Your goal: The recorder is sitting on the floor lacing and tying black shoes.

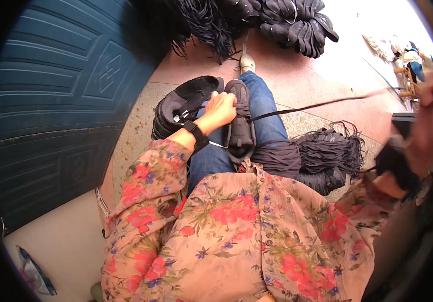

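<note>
A dark grey shoe upper (240,132) lies lengthwise between my jeans-clad thighs, its toe toward me. My left hand (220,108) is closed at its laced front, gripping the upper's edge; the fingertips are hidden. From the lacing a dark shoelace (307,106) runs taut out to the right. Far out at the right, raised and blurred by motion, my right hand (431,90) is closed, with the lace leading to it. Beside my left knee sits a nested stack of black shoe uppers (174,108).
Bundles of dark laces (329,151) lie by my right thigh. More black uppers (299,27) and hanging laces (204,25) are piled ahead. A blue-green panelled door (60,85) stands on the left. A wooden-legged stool or chair (406,83) holds cloth at the far right.
</note>
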A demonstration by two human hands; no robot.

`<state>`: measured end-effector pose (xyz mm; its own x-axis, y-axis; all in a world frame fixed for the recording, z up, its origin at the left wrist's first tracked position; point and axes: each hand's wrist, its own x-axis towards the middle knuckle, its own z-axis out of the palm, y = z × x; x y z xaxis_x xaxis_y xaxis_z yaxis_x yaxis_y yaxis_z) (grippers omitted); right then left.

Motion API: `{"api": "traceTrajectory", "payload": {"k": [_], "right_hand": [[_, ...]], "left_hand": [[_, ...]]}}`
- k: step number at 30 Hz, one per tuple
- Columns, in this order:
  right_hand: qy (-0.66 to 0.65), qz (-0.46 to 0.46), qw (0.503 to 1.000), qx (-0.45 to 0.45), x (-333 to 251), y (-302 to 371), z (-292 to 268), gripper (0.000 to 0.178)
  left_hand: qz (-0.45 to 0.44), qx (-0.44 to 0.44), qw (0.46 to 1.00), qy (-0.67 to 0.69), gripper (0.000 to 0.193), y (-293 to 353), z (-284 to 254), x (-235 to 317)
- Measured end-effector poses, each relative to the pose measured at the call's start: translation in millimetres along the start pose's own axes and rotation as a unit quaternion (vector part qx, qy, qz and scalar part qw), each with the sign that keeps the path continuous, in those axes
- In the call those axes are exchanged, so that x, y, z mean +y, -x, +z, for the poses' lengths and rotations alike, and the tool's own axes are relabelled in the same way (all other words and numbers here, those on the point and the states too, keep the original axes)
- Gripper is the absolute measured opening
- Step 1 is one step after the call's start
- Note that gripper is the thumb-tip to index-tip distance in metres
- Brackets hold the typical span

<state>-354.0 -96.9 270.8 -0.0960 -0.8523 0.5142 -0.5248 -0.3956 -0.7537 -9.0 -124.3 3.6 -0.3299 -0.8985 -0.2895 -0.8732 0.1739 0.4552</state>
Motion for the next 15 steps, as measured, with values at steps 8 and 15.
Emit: {"api": "traceTrajectory", "payload": {"k": [8, 15], "right_hand": [[-0.166, 0.378, 0.849, -0.329, 87.3, 139.9, 223.3, 0.024], [0.163, 0.256, 0.827, -0.472, 103.9, 172.9, 229.4, 0.026]], "left_hand": [[0.117, 0.089, 0.988, -0.046, 0.025, 22.7, 5.2, -17.3], [0.252, 0.053, 0.963, -0.072, 0.020, 7.7, 16.9, 7.1]]}}
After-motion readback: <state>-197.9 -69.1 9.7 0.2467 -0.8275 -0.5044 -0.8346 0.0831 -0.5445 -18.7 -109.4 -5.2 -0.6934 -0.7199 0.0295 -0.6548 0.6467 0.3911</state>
